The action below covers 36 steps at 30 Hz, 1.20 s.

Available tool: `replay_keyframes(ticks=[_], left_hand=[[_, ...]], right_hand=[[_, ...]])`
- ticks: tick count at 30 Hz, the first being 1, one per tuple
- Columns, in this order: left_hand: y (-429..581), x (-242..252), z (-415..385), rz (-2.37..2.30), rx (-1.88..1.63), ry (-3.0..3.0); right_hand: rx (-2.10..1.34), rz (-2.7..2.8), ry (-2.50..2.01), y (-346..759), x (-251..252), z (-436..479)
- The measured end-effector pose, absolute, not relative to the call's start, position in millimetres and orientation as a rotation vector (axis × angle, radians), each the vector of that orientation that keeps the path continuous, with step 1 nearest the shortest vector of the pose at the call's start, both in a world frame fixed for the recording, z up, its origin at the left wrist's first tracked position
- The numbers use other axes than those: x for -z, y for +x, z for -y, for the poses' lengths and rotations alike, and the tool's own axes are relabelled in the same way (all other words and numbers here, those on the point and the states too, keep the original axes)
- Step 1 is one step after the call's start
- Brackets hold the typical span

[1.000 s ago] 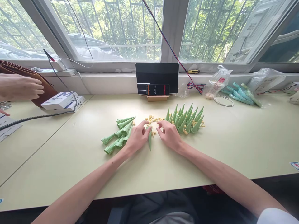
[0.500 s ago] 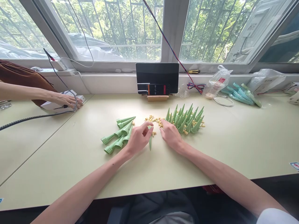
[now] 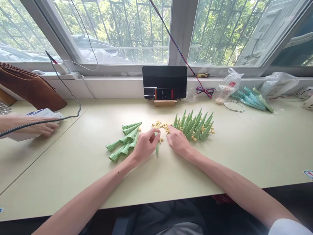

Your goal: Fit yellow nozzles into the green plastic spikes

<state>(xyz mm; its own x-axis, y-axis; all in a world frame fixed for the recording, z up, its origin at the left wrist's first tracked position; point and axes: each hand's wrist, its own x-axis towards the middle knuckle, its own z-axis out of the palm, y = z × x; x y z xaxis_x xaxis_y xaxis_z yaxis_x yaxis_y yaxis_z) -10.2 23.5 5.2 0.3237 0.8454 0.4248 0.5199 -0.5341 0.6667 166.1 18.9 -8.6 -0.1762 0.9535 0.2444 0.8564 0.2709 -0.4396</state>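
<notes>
My left hand point(image 3: 148, 142): over green spike point(image 3: 157, 150), grip unclear
Right hand point(image 3: 178, 139): at yellow pegs point(image 3: 167, 130), can't tell
Boxes point(image 3: 43, 113): shifted toward worktop's point(image 3: 244, 143) left edge

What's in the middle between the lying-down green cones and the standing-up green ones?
In the head view: the left hand, the right hand, small yellow pieces and a single green cone, partly hidden by the left hand.

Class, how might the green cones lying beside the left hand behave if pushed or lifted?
The green cones would probably roll in a curve, being round and tapered. They look stiff, holding straight shapes, and likely light, since their wide ends appear hollow.
</notes>
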Motion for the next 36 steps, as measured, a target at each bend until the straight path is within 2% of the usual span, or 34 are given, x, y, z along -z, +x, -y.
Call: replay_keyframes(ticks=[13, 21, 36], left_hand=[[-9.4, -6.1, -22.8, -1.22, -1.066, 2.174], [-9.7, -5.7, -22.9, -1.221, -1.052, 2.177], [-10.6, -4.2, -23.8, -1.207, -1.071, 2.182]], right_hand=[[-0.247, 2.213, -1.536, 160.7, 11.3, -18.4], [-0.297, 2.304, -1.643, 160.3, 10.0, -21.3], [-0.285, 2.15, -1.453, 161.7, 9.6, -19.3]])
